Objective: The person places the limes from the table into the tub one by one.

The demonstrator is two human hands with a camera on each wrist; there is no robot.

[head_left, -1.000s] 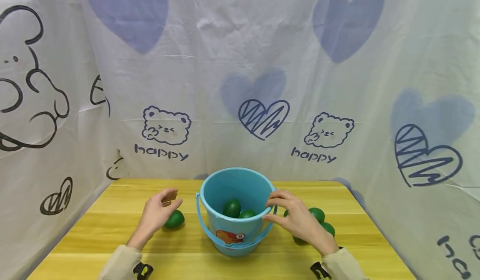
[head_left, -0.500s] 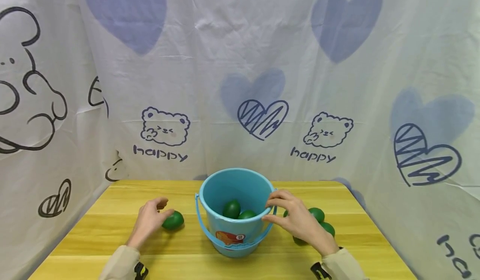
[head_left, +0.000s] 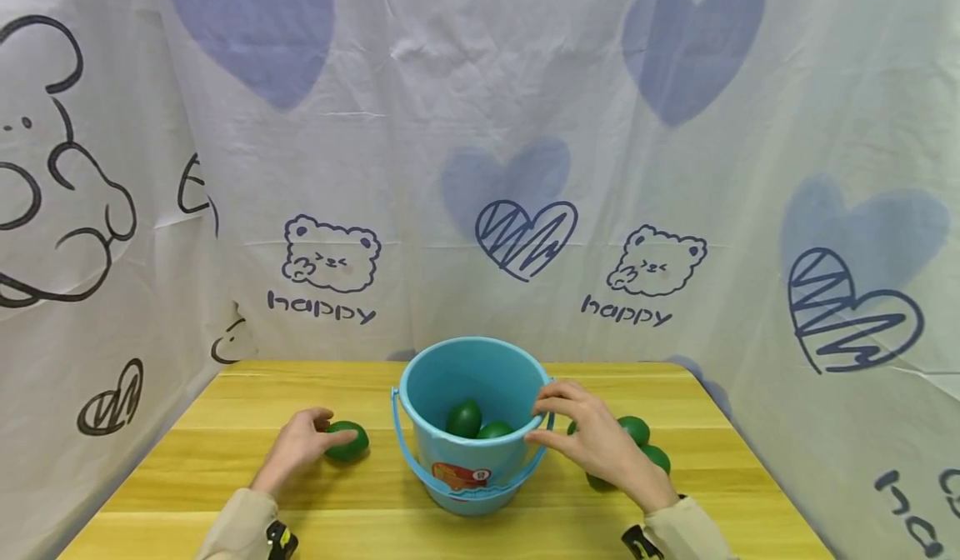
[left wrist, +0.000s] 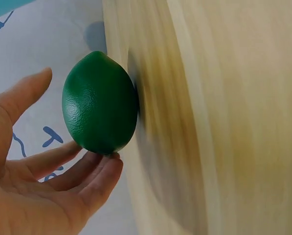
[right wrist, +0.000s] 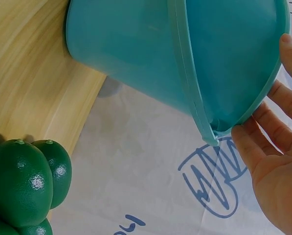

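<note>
A green lime point(head_left: 347, 442) lies on the table left of the blue bucket, and my left hand point(head_left: 298, 443) is right beside it. In the left wrist view, several fingertips point(left wrist: 111, 164) reach the lower end of the lime, while the thumb point(left wrist: 35, 88) stands apart from it. My right hand point(head_left: 588, 431) holds the near right rim of the blue bucket point(head_left: 427, 452), fingertips bent over the edge. Inside the bucket are two limes point(head_left: 463, 418). Its handle hangs down in front, across an orange-red sticker.
Several more limes point(right wrist: 21, 181) lie bunched on the table under and behind my right forearm. The yellow wood-grain table point(head_left: 187, 493) ends at the back and sides against hanging white cloth point(head_left: 420, 168) printed with hearts and bears.
My left hand has come down and slightly left to the lime, its fingers now at the fruit. The right hand and the bucket have stayed nearly still.
</note>
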